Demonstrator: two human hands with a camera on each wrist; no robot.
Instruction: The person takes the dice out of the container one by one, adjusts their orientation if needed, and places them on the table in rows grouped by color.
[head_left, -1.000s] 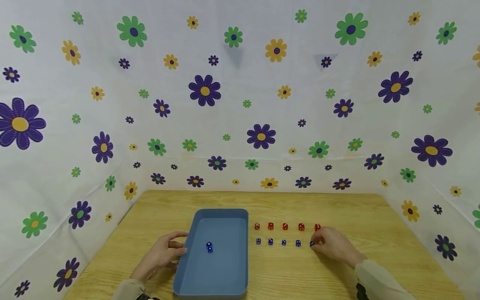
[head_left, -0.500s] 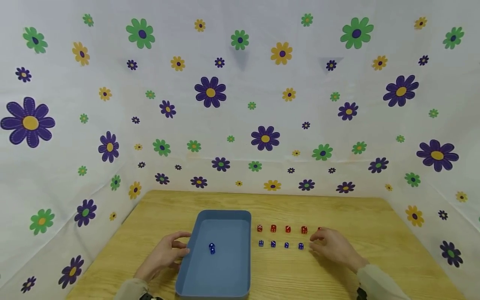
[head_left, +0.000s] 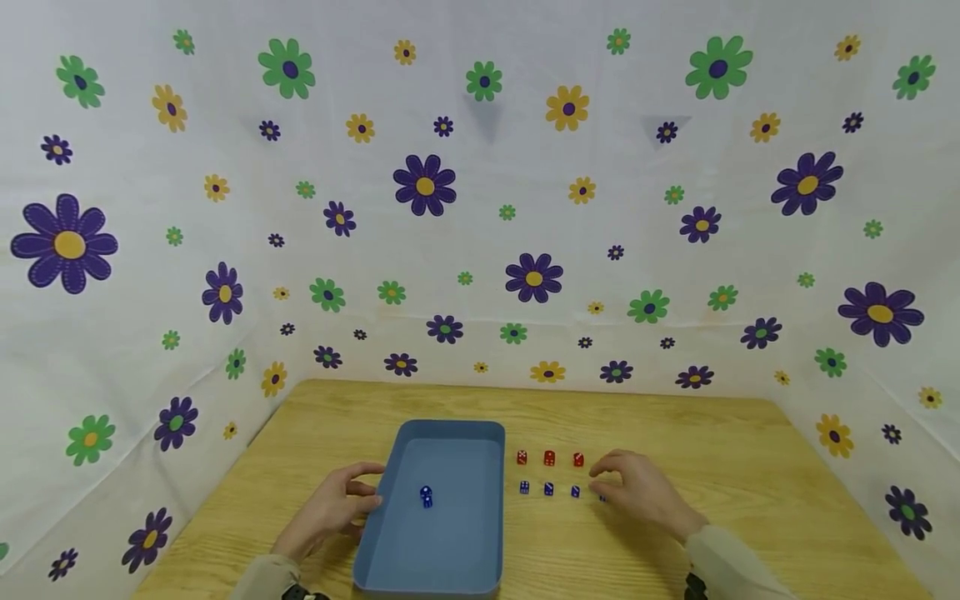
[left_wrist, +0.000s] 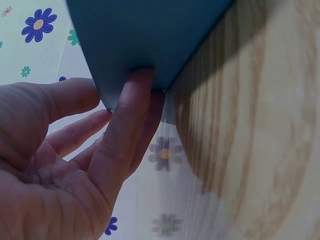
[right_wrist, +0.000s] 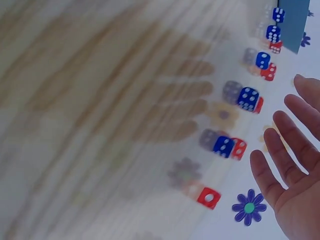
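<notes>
My right hand (head_left: 641, 492) hovers over the right end of two rows of dice, fingers extended and nothing held. A blue die (head_left: 602, 497) shows partly under its fingertips; in the right wrist view another blue die (right_wrist: 223, 146) and a red die (right_wrist: 208, 197) lie near the fingers. My left hand (head_left: 330, 508) rests its fingertips against the outer left wall of a blue-grey tray (head_left: 498, 500). In the left wrist view the fingers (left_wrist: 135, 95) touch that wall, fairly straight. Two blue dice (head_left: 426, 497) sit inside the tray, touching or nearly so.
Right of the tray, red dice (head_left: 550, 458) form the back row and blue dice (head_left: 549, 489) the front row. The wooden table (head_left: 675, 425) is bounded at the back and sides by white flower-patterned cloth (head_left: 480, 242).
My right hand has let go of the blue die at the front row's right end and moved left, now covering the rightmost dice from the head camera. The left hand stays at the tray.
</notes>
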